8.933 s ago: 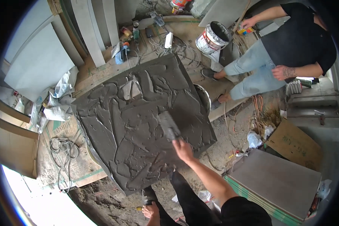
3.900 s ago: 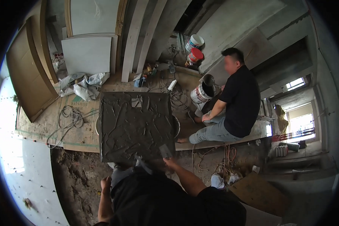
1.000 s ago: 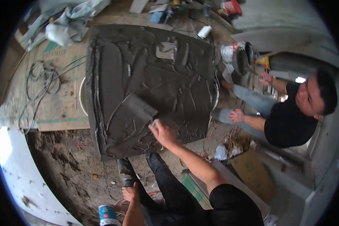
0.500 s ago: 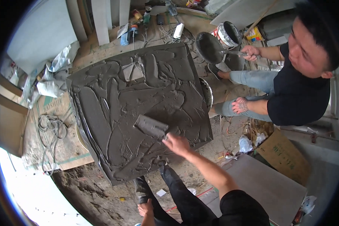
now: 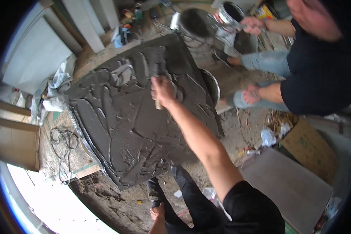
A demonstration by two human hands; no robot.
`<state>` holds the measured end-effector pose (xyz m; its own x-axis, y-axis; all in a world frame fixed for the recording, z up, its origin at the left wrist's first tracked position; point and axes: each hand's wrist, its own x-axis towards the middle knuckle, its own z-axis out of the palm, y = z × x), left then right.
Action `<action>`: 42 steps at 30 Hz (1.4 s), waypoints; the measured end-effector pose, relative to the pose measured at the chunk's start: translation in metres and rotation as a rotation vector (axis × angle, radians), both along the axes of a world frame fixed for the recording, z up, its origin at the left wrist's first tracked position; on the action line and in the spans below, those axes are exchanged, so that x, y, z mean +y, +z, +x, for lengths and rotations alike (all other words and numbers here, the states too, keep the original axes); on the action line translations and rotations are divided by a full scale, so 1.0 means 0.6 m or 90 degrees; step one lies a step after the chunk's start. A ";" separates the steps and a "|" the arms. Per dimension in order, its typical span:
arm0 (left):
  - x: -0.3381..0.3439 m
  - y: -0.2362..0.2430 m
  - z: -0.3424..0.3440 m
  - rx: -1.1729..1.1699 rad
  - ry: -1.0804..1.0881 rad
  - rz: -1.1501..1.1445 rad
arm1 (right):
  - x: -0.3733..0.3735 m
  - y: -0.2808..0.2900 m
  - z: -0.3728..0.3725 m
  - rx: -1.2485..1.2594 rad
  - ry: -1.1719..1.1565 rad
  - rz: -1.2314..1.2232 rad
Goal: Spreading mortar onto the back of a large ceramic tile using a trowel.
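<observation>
One flat-bladed trowel (image 5: 157, 65), grasped in the worker's right hand (image 5: 162, 91), lies over the far part of a large slab (image 5: 85, 141) spread with mortar (image 5: 152, 121), its blade apparently against the surface. The tool looks light and stiff, best taken, as it is here, by the handle (image 5: 158, 104), whose pale butt shows below the closed fist; wet fingers could slip on it. The mortar is likely heavy, soft and sticky, apt to drag on the steel. So loaded, the slab would probably prove weighty and, if tile, brittle, better held by opposite edges from beneath than by its slick face. Dark grey and damp, the mortar stands in ridges toward the slab's left edge and lies smoother across its middle. Just off the slab's near edge, the left hand (image 5: 157, 211) rests on a trouser leg (image 5: 156, 193); whether it grips the cloth cannot be told. Beyond the slab's right edge, a co-worker's hand (image 5: 252, 25) holds a round, dark pan (image 5: 196, 23).
</observation>
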<state>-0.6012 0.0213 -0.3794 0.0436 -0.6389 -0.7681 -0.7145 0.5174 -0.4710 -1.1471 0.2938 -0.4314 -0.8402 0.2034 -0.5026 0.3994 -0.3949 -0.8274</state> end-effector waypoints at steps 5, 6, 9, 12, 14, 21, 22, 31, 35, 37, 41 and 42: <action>0.020 0.015 -0.024 0.006 -0.045 0.028 | -0.083 -0.039 0.099 -0.112 -0.201 0.485; 0.008 0.007 -0.009 0.021 -0.061 0.025 | -0.091 -0.038 0.142 -0.108 -0.269 0.472; 0.003 0.023 -0.027 -0.016 -0.067 0.054 | -0.086 -0.030 0.320 -0.210 -0.263 0.490; 0.027 -0.016 -0.021 -0.057 -0.131 0.003 | 0.003 -0.068 0.496 -0.298 -0.318 0.393; 0.006 -0.012 -0.026 -0.039 -0.150 -0.030 | -0.014 -0.016 0.537 -0.332 -0.424 0.193; 0.003 0.001 -0.052 -0.023 -0.159 0.027 | -0.031 0.040 0.670 -0.313 -0.216 0.138; 0.004 0.001 -0.051 -0.021 -0.161 0.034 | -0.017 0.024 0.702 -0.276 -0.114 0.372; -0.054 0.009 -0.003 0.000 -0.192 0.063 | 0.065 -0.009 0.744 -0.316 -0.245 0.237; -0.049 0.008 0.000 0.002 -0.206 0.075 | 0.107 -0.043 0.766 -0.299 -0.389 0.239; -0.045 0.006 0.005 0.016 -0.211 0.067 | 0.155 -0.045 0.800 -0.348 -0.422 0.244; -0.032 -0.001 0.006 0.001 -0.202 0.074 | 0.235 -0.006 0.849 -0.376 -0.418 0.251; -0.037 -0.001 0.008 0.010 -0.203 0.064 | 0.242 0.013 0.831 -0.378 -0.408 0.245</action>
<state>-0.5965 -0.0007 -0.3798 -0.1592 -0.5392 -0.8270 -0.5158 0.7597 -0.3960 -0.6484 0.4389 -0.4235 -0.1406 0.7770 -0.6136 0.5980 -0.4273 -0.6781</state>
